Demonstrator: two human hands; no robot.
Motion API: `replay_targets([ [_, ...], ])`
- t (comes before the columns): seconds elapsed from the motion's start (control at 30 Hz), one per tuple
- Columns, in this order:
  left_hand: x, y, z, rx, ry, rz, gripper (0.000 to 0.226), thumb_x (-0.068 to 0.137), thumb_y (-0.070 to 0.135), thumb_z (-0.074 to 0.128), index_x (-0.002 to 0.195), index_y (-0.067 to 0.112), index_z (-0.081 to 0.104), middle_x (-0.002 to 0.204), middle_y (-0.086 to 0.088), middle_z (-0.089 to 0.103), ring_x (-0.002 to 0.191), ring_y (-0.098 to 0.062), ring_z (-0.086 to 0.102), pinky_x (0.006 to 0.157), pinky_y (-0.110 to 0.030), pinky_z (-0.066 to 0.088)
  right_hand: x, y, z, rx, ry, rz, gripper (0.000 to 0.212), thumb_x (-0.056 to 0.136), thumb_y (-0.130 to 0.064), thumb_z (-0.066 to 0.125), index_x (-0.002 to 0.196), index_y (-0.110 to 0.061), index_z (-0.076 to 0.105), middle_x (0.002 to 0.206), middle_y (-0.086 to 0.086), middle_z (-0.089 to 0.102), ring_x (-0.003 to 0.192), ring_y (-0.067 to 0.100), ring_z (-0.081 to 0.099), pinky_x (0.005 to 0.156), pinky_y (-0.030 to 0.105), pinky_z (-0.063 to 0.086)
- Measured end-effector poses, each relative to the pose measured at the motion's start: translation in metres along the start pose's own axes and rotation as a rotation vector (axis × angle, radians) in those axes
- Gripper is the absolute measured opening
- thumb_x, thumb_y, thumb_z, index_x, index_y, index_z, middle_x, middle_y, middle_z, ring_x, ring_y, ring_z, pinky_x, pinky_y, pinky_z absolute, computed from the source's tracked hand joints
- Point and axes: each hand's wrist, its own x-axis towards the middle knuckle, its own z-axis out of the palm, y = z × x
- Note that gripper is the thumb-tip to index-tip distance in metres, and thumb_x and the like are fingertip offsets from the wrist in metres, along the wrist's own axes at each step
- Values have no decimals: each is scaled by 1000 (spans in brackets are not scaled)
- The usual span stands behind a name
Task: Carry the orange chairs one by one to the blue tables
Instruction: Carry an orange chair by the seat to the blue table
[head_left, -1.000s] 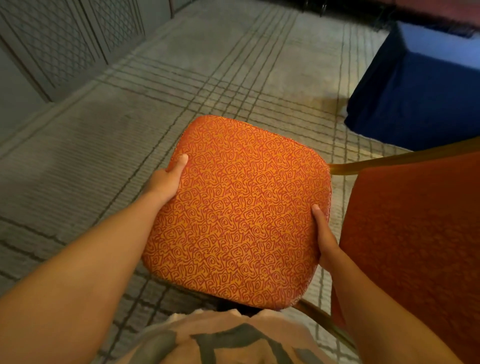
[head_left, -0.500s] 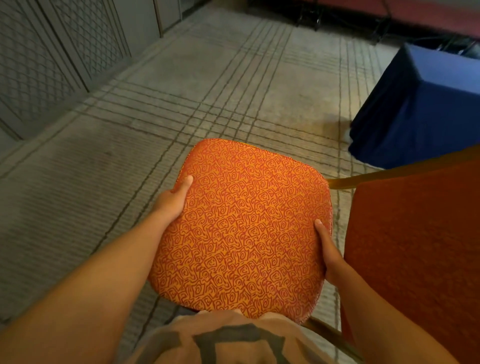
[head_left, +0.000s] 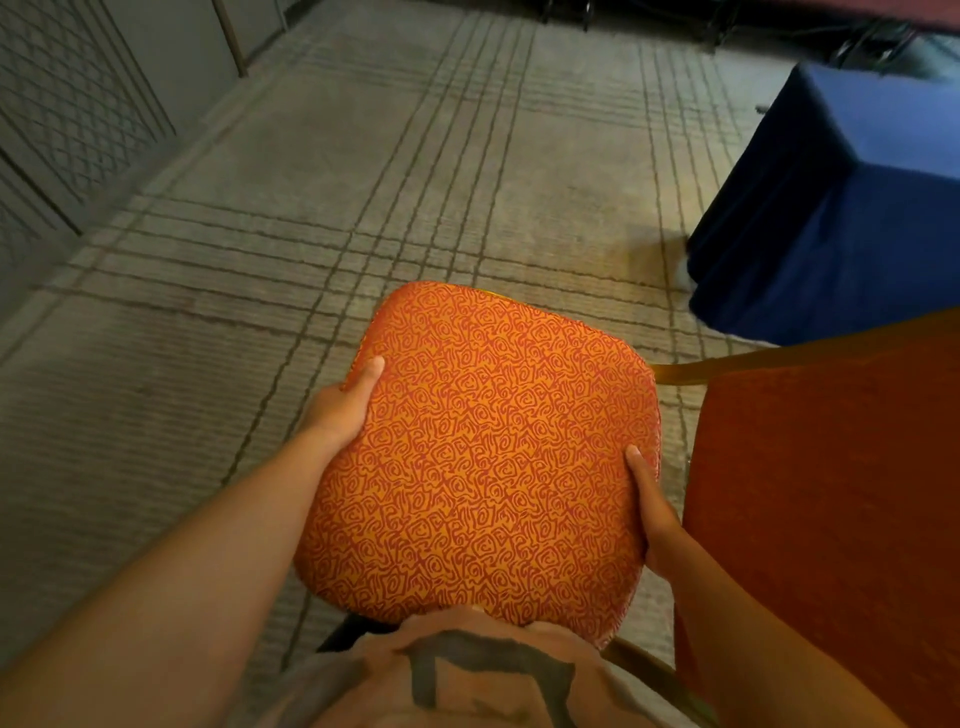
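Observation:
I hold an orange chair (head_left: 483, 457) in front of my body, its patterned seat cushion facing up and its plain orange backrest (head_left: 831, 493) at my right with a gold frame. My left hand (head_left: 343, 410) grips the seat's left edge, thumb on top. My right hand (head_left: 652, 506) grips the seat's right edge beside the backrest. The chair's legs are hidden under the seat. A blue-clothed table (head_left: 841, 218) stands ahead on the right, apart from the chair.
Grey carpet with dark grid lines (head_left: 415, 182) stretches ahead. A grey panelled wall (head_left: 78, 119) runs along the left. Dark furniture legs (head_left: 857, 41) stand at the far right back.
The chair has sunk lower in view and the floor has slid toward me. The blue table sits nearer the right edge. Both hands keep the same grip.

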Motion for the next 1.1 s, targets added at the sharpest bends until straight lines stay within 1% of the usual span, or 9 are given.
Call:
replay_targets([
  [0.27, 174, 139, -40, 48, -6, 125, 92, 81, 80, 34, 124, 4, 62, 125, -25, 61, 118, -36, 57, 95, -37, 44, 81, -136, 103, 118, 15, -115, 107, 44, -85, 72, 132, -27, 58, 120, 5, 70, 110, 28, 66, 103, 51, 46],
  [0.4, 238, 203, -48, 94, -6, 185, 88, 85, 77, 33, 122, 3, 63, 123, -27, 61, 118, -37, 57, 94, -37, 44, 111, -202, 131, 146, 40, -162, 105, 47, -86, 71, 134, -29, 57, 122, 3, 69, 111, 27, 65, 103, 50, 46],
  [0.53, 302, 252, -41, 120, -49, 177, 94, 82, 81, 30, 121, 3, 63, 123, -25, 62, 116, -37, 57, 93, -37, 44, 151, -253, 147, 153, 65, -168, 105, 48, -86, 70, 135, -30, 56, 123, 3, 68, 112, 28, 64, 103, 52, 45],
  [0.63, 346, 276, -24, 94, -71, 152, 88, 83, 78, 34, 119, 3, 64, 121, -25, 62, 115, -36, 58, 91, -36, 44, 188, -288, 155, 175, 69, -151, 107, 47, -85, 71, 136, -29, 55, 122, 5, 69, 111, 30, 65, 103, 54, 45],
  [0.7, 381, 300, -12, 50, -69, 127, 86, 83, 77, 38, 120, 3, 64, 122, -25, 62, 115, -36, 58, 91, -36, 44, 218, -320, 164, 164, 68, -144, 110, 41, -86, 72, 132, -27, 56, 120, 6, 69, 110, 31, 64, 103, 54, 44],
  [0.83, 445, 367, -2, 43, -50, 137, 86, 83, 77, 39, 118, 3, 65, 121, -25, 62, 115, -36, 58, 92, -36, 44, 271, -397, 182, 155, 50, -171, 99, 47, -82, 67, 130, -29, 54, 120, 8, 66, 111, 32, 61, 102, 55, 44],
  [0.97, 503, 432, 12, 26, -71, 148, 85, 84, 76, 38, 123, 5, 62, 126, -24, 60, 119, -35, 56, 96, -35, 43, 316, -476, 189, 129, 34, -183, 121, 33, -85, 73, 137, -26, 51, 119, 6, 67, 110, 31, 62, 93, 48, 49],
  [1.03, 524, 454, 18, 38, -83, 134, 86, 84, 76, 37, 126, 5, 61, 128, -24, 58, 121, -35, 55, 97, -35, 42, 334, -506, 194, 130, 2, -186, 109, 48, -82, 69, 139, -26, 49, 117, 5, 66, 110, 31, 61, 87, 46, 49],
  [1.1, 546, 474, 22, 38, -84, 115, 86, 86, 74, 36, 128, 3, 59, 131, -25, 57, 122, -36, 53, 98, -35, 41, 349, -531, 199, 147, -1, -164, 94, 62, -78, 63, 138, -25, 49, 122, 8, 65, 112, 33, 60, 89, 48, 49],
])
